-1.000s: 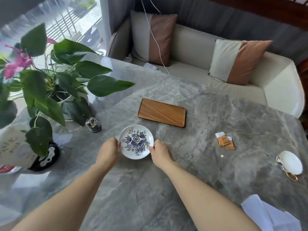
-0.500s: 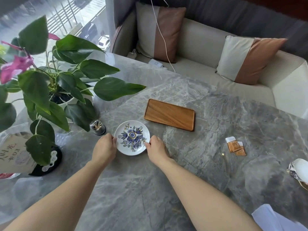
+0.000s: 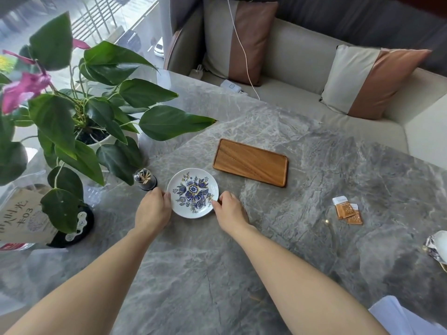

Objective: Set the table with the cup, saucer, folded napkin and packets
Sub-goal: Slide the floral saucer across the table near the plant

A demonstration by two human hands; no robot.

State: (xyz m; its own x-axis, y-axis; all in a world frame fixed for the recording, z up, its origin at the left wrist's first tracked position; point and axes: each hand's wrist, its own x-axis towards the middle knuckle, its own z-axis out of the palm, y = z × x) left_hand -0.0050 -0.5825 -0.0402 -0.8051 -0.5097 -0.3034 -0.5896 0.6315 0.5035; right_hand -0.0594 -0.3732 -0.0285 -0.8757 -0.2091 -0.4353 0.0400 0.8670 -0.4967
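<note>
A white saucer [image 3: 192, 192] with a blue flower pattern lies on the grey marble table [image 3: 242, 262]. My left hand [image 3: 152, 210] grips its left rim and my right hand [image 3: 229, 212] grips its right rim. Two orange packets [image 3: 347, 211] lie to the right. The cup [image 3: 439, 246] rests on its side at the right edge, partly cut off. A white napkin [image 3: 406, 317] shows at the bottom right corner.
A wooden tray [image 3: 250, 162] lies just beyond the saucer. A small toothpick holder [image 3: 145, 180] stands close to my left hand. A large potted plant [image 3: 79, 122] fills the left side. A sofa with cushions [image 3: 362, 81] runs behind the table.
Both hands have kept hold of the saucer and pushed it slightly away and to the left, nearer the toothpick holder. The view has shifted left.
</note>
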